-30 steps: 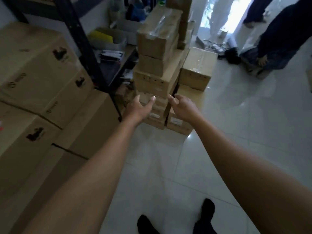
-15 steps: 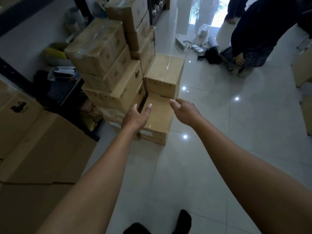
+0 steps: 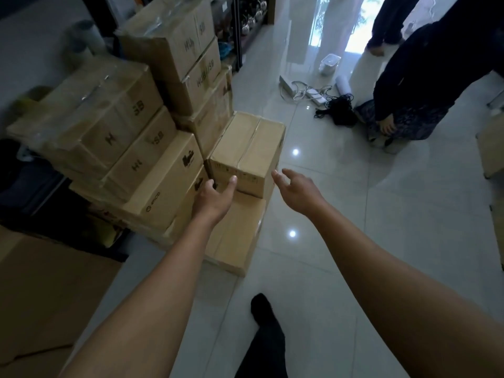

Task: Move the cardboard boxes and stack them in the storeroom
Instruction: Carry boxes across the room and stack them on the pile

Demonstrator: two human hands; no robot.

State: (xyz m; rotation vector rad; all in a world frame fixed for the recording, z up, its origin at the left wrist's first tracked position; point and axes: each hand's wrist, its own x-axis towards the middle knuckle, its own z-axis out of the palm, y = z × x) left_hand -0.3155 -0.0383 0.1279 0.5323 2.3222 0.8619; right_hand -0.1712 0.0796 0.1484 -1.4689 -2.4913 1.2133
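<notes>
A small taped cardboard box (image 3: 246,148) rests on a flatter box (image 3: 237,236) on the tiled floor, beside a tall stack of brown boxes (image 3: 152,124). My left hand (image 3: 214,199) is stretched out with its fingers spread, its fingertips at the small box's near left corner. My right hand (image 3: 296,190) hovers open just right of that box, apart from it. Neither hand holds anything.
A large brown carton (image 3: 41,290) fills the lower left. A person in dark clothes (image 3: 425,85) bends over at the right, near cables and a power strip (image 3: 316,96) on the floor. Another carton (image 3: 493,148) stands at the right edge. My foot (image 3: 263,312) is below.
I have stepped closer to the boxes, which now look larger. Both hands have reached forward toward the small top box, the left hand arriving at its near corner.
</notes>
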